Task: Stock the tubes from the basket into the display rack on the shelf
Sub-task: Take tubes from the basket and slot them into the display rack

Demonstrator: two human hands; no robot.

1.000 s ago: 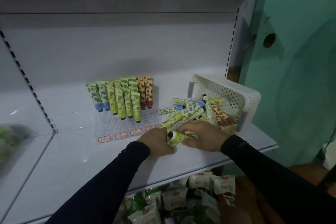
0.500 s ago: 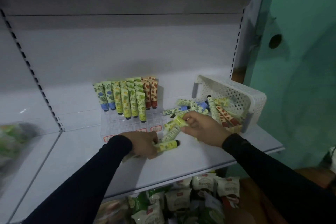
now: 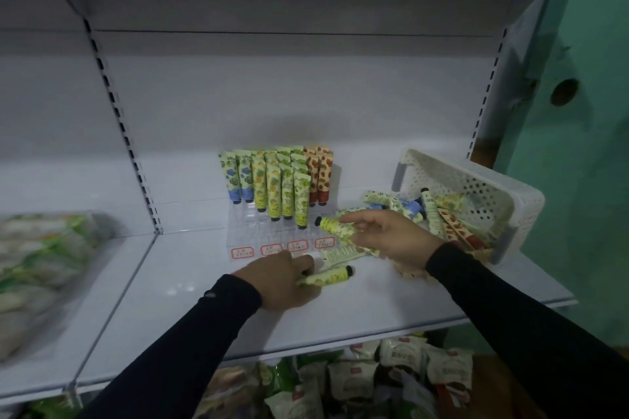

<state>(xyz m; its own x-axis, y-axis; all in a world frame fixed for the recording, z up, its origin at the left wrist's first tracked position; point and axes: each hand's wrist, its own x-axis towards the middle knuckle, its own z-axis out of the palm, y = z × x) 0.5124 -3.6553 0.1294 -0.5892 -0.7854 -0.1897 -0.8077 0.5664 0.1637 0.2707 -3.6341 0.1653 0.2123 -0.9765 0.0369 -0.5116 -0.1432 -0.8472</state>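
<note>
A white metal shop shelf [image 3: 391, 309] carries a clear plastic tiered display rack [image 3: 272, 235] with red-bordered price labels along its front edge. Standing upright in the rack are rows of small patterned tubes [image 3: 272, 187]: blue-printed ones at the left, yellow-green ones in the middle, red-printed ones at the right, all cap down.

To the right, a white perforated plastic basket [image 3: 493, 187] lies tipped on its side, its open mouth facing the rack, with a loose heap of mixed tubes [image 3: 439, 214] spilling out of it onto the shelf.

The right hand [image 3: 394, 235], in a dark long sleeve, has its grip grasping a yellow-green tube with a black cap [image 3: 335, 227], held roughly level just beside the rack's right end, cap pointing left toward the rack. Another pale tube [image 3: 340, 253] lies flat on the shelf just below that hand.

The left hand [image 3: 284, 281], also dark-sleeved, rests on the shelf right in front of the rack, its grip curled round a second yellow-green tube with a black cap [image 3: 328, 276], which lies flat on the shelf with its cap pointing right.

Blurred green-and-white packets [image 3: 41, 265] sit on the neighbouring shelf bay at the left, and more pale packaged goods [image 3: 374, 381] fill the level below
</note>
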